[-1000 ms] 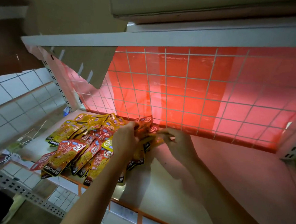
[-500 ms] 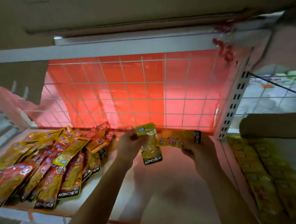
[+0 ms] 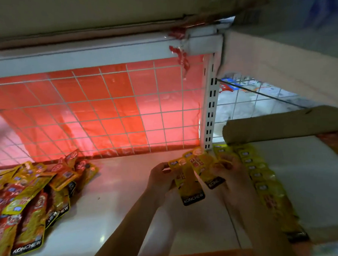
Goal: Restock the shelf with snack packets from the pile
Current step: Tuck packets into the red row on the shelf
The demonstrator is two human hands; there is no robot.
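Note:
A pile of yellow and red KONCHEW snack packets [image 3: 25,198] lies at the left of the white shelf [image 3: 117,203]. My left hand [image 3: 161,178] pinches the top of a yellow packet [image 3: 188,185] that hangs label down. My right hand [image 3: 228,168] grips a second yellow packet [image 3: 203,165], held close beside the first. Both hands are above the shelf near its right end. To their right, a neat overlapping row of yellow packets [image 3: 263,183] runs from the back toward the front.
A white wire grid [image 3: 106,112] backed with red plastic closes the rear of the shelf. A slotted white upright [image 3: 210,114] stands at the right. A cardboard flap [image 3: 285,124] juts over the row. The upper shelf [image 3: 90,51] hangs low overhead.
The view has swung right, so the pile now sits far left. Both hands have carried their packets rightward, up to the slotted upright and the start of the neat row.

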